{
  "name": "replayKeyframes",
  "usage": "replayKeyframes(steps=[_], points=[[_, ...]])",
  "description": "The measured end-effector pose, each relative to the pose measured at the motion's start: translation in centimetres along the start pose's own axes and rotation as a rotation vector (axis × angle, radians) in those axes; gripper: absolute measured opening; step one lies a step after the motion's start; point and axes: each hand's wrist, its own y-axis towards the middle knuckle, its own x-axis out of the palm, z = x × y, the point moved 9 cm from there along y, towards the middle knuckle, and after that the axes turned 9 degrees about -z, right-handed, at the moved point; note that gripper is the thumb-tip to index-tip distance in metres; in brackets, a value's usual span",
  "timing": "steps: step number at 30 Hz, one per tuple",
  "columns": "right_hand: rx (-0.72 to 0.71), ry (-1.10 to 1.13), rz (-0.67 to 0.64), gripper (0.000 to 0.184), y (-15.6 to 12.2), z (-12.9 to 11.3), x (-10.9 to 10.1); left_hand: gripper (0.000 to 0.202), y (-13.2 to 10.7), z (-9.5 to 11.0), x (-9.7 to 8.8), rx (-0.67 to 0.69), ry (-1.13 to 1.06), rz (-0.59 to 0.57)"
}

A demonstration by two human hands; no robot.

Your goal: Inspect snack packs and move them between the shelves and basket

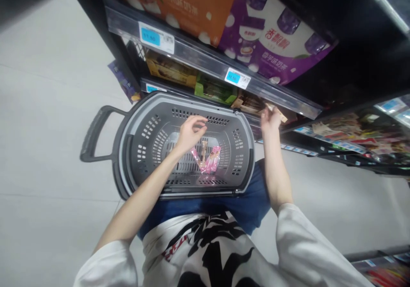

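Observation:
A grey plastic shopping basket (237, 150) stands in front of my body, its black pull handle (92, 135) pointing left. On its slotted bottom lie pink packets (212, 161) and a slim brown stick sachet (204, 150). My left hand (192, 131) hovers over the basket, fingers loosely curled, the thumb apart from them and nothing between. Beyond the basket's right end, at the lower shelf, my right hand (270, 119) pinches a slim cream-coloured packet (282, 116). Part of that packet is hidden by the fingers.
Above the basket runs a shelf edge with price tags (156, 37), carrying an orange bag (188, 9) and a purple bag (269, 43). Boxes, one of them green (214, 89), fill the lower shelf. More shelves with packets (352, 131) extend to the right.

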Motion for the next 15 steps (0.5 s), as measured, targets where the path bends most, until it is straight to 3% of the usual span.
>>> replayKeyframes(steps=[2,4,6,8,10,12,15], points=[[-0.168,-0.040,0.120,0.010,1.3,-1.7,-1.0,0.020,0.0,0.1,0.1,-0.005,0.006,-0.009],[-0.241,-0.090,0.109,0.017,1.9,-2.2,-0.4,0.019,0.0,0.1,0.3,0.000,0.015,-0.021],[-0.113,-0.128,-0.066,0.017,2.3,-0.6,1.7,0.019,0.0,0.1,0.4,0.007,0.031,-0.034],[0.109,-0.162,-0.281,0.014,1.8,2.2,3.8,0.020,-0.1,-0.1,0.4,0.005,0.050,-0.041],[0.224,-0.174,-0.390,0.013,0.9,4.0,4.9,0.020,-0.1,-0.2,0.2,-0.006,0.065,-0.041],[0.197,-0.158,-0.367,0.015,0.8,4.4,4.7,0.022,-0.1,-0.3,0.1,-0.019,0.073,-0.042],[0.128,-0.152,-0.218,0.021,1.7,4.3,3.4,0.022,0.0,-0.3,0.0,-0.029,0.089,-0.050]])
